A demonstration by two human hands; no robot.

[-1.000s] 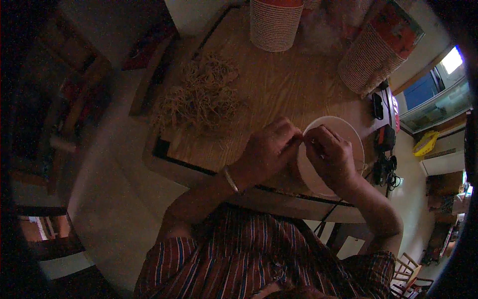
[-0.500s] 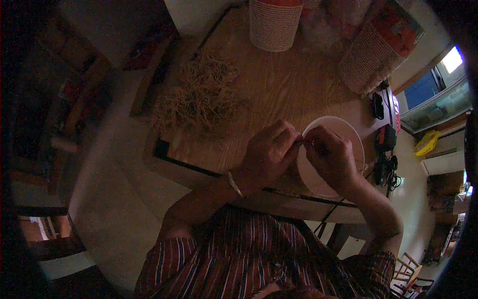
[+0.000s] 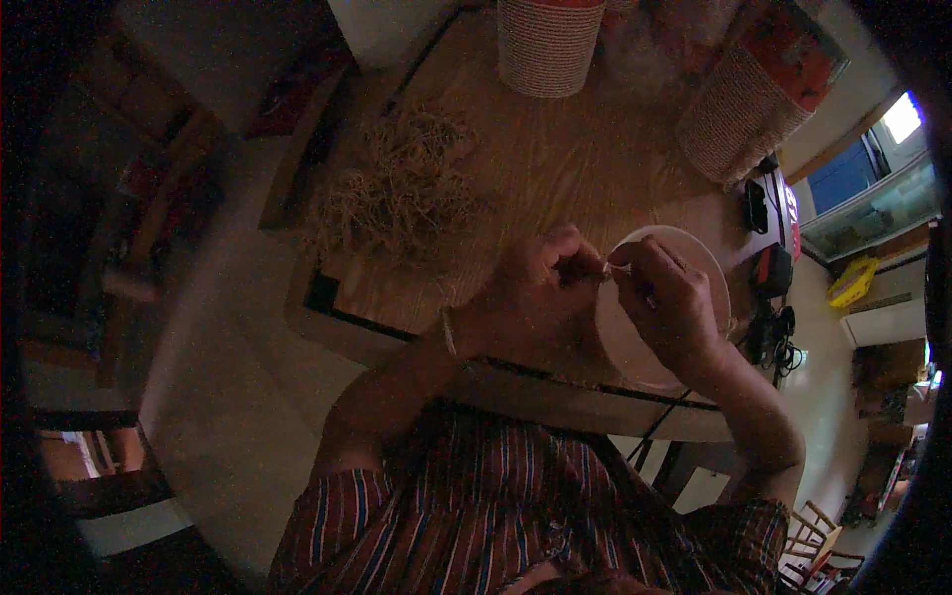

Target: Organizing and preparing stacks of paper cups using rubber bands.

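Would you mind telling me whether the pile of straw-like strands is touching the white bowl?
Apart. The head view shows the pile of strands well left of the white bowl, with bare wooden table between them.

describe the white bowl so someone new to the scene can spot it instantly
Start at the wooden table and go to its near right edge. The white bowl sits there, partly covered by the right hand, with the left hand beside it. It is the only pale, smooth, round thing; the baskets behind are woven.

A thin pale strand (image 3: 607, 273) was pinched between both hands, just above a round white plate (image 3: 709, 278).
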